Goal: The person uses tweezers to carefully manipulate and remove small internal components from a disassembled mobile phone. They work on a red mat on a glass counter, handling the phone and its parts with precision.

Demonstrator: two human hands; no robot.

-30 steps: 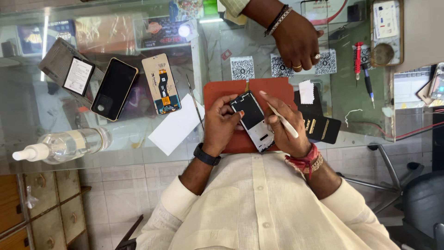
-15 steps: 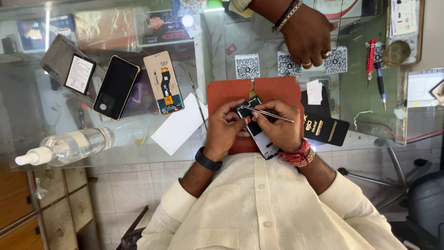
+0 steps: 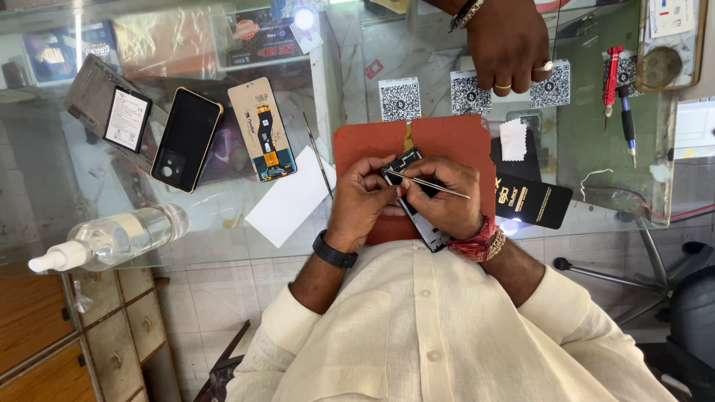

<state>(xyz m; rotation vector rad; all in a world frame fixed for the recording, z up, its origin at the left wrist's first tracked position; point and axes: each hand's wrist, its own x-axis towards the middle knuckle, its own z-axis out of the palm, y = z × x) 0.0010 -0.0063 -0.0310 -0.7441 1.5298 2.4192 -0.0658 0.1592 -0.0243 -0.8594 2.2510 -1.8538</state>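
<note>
Tweezers (image 3: pixel 428 184) now lowered onto phone (image 3: pixel 417 205).

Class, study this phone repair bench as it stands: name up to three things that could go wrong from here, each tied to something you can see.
1. The tweezers in the right hand could slip and scratch the opened phone, which the left hand steadies.
2. The spray bottle lies on its side at the glass counter edge; it might roll off.
3. Another person's hand rests close by and might jog the work.
</note>
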